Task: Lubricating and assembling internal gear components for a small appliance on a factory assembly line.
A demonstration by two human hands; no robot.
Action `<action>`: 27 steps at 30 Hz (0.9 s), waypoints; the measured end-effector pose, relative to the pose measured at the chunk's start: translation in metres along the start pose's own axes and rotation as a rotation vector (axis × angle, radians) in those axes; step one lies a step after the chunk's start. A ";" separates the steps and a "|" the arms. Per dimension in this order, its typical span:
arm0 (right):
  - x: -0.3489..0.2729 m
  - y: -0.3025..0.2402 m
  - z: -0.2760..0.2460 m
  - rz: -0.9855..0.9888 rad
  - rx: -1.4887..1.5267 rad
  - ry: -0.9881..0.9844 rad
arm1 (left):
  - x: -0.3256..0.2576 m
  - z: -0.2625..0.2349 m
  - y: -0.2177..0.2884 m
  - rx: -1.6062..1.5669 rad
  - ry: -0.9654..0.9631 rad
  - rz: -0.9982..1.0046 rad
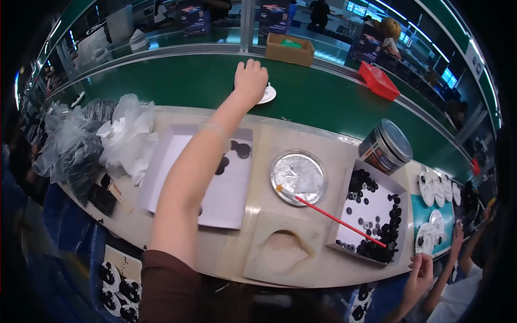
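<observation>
My left hand (251, 82) reaches far out over the green conveyor belt (188, 81), its fingers curled down at a round white plastic part (267, 95). The hand covers part of that piece, and the fingertips are hidden. At the lower right, my right hand (420, 275) has its thumb and fingers drawn together at the near edge of another white plastic part (425, 241) with black pieces on it. That part lies on a teal mat (446, 211). Between my arms a red-handled brush (340, 221) rests across a round foil-lined dish (299, 175) and a box of small black wheels (385, 237).
Behind the box stands a tub (385, 146). A hollowed block (283, 250) sits at the near edge. A shallow white box (229, 202) holds black discs, left of it plastic bags (126, 134). Beyond are a red tray (379, 81) and cardboard box (290, 51). A co-worker's hand (458, 237) is at right.
</observation>
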State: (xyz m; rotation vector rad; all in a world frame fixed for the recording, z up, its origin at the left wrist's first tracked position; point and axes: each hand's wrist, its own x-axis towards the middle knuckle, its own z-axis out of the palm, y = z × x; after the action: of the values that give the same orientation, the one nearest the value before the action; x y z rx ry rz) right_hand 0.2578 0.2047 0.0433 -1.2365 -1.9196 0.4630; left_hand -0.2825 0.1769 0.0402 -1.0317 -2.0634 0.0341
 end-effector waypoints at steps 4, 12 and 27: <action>-0.006 -0.001 0.007 -0.082 0.126 -0.058 | -0.042 -0.109 -0.048 -0.404 0.305 0.061; -0.023 -0.019 0.013 -0.168 0.199 -0.064 | -0.284 -0.243 -0.145 -0.443 0.440 -0.497; -0.017 -0.037 0.031 -0.337 0.397 -0.204 | -0.627 -0.237 -0.137 -0.129 -0.604 -0.844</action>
State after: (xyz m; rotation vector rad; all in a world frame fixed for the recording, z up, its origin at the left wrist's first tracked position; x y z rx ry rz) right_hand 0.2156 0.1762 0.0414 -0.6167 -2.0281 0.7665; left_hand -0.0008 -0.4136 -0.1608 -0.1352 -2.9366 -0.2497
